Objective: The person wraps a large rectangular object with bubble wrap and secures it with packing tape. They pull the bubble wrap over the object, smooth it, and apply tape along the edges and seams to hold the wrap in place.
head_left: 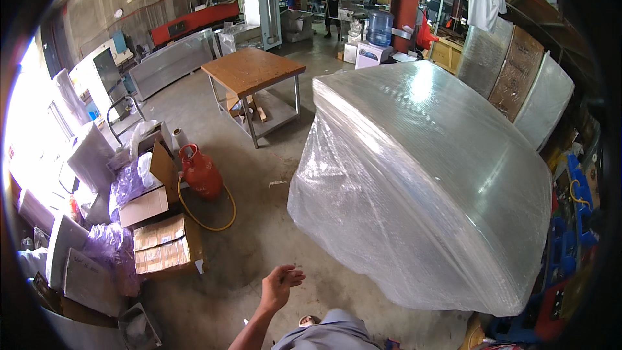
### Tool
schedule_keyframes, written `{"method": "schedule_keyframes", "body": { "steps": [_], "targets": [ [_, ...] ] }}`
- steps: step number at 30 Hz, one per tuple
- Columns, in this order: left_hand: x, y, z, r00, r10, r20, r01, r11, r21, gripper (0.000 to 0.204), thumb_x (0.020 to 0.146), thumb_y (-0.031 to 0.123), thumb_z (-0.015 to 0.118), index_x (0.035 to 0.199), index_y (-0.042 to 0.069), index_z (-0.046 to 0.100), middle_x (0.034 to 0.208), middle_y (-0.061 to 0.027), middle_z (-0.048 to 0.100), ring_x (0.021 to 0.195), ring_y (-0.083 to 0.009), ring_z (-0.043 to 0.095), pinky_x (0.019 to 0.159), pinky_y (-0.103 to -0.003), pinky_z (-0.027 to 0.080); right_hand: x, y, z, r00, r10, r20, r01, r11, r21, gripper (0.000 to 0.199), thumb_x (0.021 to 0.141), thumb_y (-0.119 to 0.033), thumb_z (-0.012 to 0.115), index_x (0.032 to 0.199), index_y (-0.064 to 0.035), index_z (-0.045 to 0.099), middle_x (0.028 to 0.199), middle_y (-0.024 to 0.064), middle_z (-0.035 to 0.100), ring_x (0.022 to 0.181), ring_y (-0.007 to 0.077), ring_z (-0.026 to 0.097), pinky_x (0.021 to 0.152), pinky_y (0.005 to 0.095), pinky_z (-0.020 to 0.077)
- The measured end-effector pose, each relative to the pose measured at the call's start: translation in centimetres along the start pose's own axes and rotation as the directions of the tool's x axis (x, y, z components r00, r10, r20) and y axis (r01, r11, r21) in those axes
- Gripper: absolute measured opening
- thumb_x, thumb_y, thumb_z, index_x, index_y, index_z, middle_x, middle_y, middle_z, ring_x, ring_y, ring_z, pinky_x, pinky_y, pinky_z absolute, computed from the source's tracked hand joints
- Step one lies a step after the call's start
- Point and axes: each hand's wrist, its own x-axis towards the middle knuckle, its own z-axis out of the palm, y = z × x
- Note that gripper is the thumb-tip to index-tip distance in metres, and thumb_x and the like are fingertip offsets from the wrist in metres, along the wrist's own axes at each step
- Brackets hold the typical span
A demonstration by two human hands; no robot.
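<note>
My left hand (283, 280) reaches up from the lower edge over the concrete floor. Its fingers are loosely bent and slightly apart, and nothing shows in them. To its right stands a large metal-topped unit (427, 129), wrapped in clear plastic film (363, 220) that hangs down its sides in folds. A gap of floor separates the hand from the film. My right hand does not show.
A wood-topped table (249, 68) with metal legs stands ahead. Left are a red gas cylinder (202, 175) with a yellow hose (227, 220), and cardboard boxes (162, 246). Wrapped panels (515, 68) lean at right. Near the back are a water dispenser (374, 55) and people (332, 10).
</note>
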Motion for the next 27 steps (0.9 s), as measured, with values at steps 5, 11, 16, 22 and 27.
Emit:
{"method": "schedule_keyframes", "body": {
  "steps": [5,11,16,22,27],
  "targets": [
    [5.6,2.1,-7.2,0.985,-0.080,-0.155,0.084,0.996,0.018,0.010,0.106,0.002,0.049,0.107,-0.008,0.052,0.099,-0.0215,0.073,0.088,-0.0331,0.077,0.072,-0.037,0.066,-2.0,-14.3,6.2,0.958,-0.218,0.186,0.223,0.975,-0.007,0.071,0.078,-0.054,0.082,0.086,0.0151,0.070,0.086,0.0289,0.073,0.082,0.0401,0.074,0.072,0.0482,0.0562],
    [13.9,1.6,-15.1,0.938,-0.101,-0.332,0.122,0.991,0.046,0.014,0.108,0.008,0.049,0.105,-0.006,0.051,0.089,-0.0178,0.071,0.075,-0.0307,0.077,0.060,-0.037,0.065,-5.3,-35.5,11.2,0.806,-0.424,0.412,0.503,0.858,-0.100,0.074,0.075,-0.063,0.077,0.087,0.0103,0.074,0.085,0.0305,0.072,0.085,0.0409,0.075,0.075,0.0478,0.0567],
    [22.3,2.2,-22.8,0.851,-0.026,-0.525,0.078,0.994,0.076,0.026,0.110,0.022,0.050,0.097,-0.001,0.052,0.067,-0.0068,0.057,0.056,-0.0212,0.069,0.050,-0.034,0.060,-7.7,-53.7,17.6,0.610,-0.579,0.541,0.765,0.608,-0.213,0.076,0.078,-0.069,0.071,0.092,0.0060,0.076,0.089,0.0280,0.074,0.085,0.0385,0.075,0.074,0.0463,0.0574],
    [33.6,6.4,-30.9,0.760,-0.035,-0.649,0.063,0.998,0.019,0.027,0.109,0.024,0.053,0.095,0.001,0.055,0.059,-0.0036,0.051,0.040,-0.0138,0.053,0.040,-0.032,0.054,-14.9,-74.3,21.9,0.545,-0.642,0.539,0.785,0.617,-0.059,0.070,0.080,-0.066,0.069,0.090,0.0030,0.077,0.089,0.0269,0.074,0.089,0.0408,0.074,0.081,0.0477,0.0563],
    [44.8,4.9,-36.4,0.770,-0.044,-0.637,-0.029,0.994,-0.104,0.025,0.110,0.020,0.049,0.117,-0.001,0.060,0.070,-0.0061,0.061,0.059,-0.0200,0.068,0.054,-0.032,0.061,-17.0,-85.2,26.5,0.571,-0.651,0.501,0.769,0.637,-0.049,0.064,0.081,-0.062,0.072,0.087,0.0017,0.077,0.088,0.0265,0.074,0.089,0.0416,0.074,0.080,0.0486,0.0564]
  ]
}}
